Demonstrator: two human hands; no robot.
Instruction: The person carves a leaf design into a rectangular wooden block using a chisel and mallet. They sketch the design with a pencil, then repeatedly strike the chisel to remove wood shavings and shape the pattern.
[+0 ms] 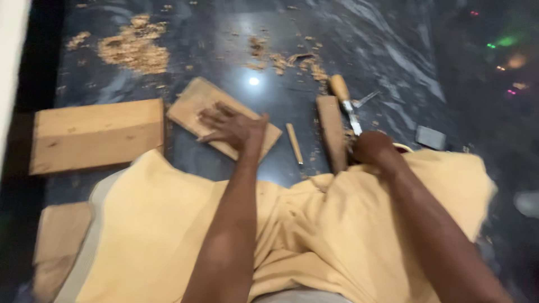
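Left hand [233, 128] flat, fingers spread on small board [223, 116]; right hand [373, 148] closed near chisel [347, 104], contents unclear; shavings [135, 47] already strewn.

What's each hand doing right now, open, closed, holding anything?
Left hand: open, fingers spread, pressing flat on the small wooden board.
Right hand: closed near the chisel and narrow wood strip; what it grips cannot be told.

Flat pale wooden board [193, 104] lies skewed on dark floor [393, 67].
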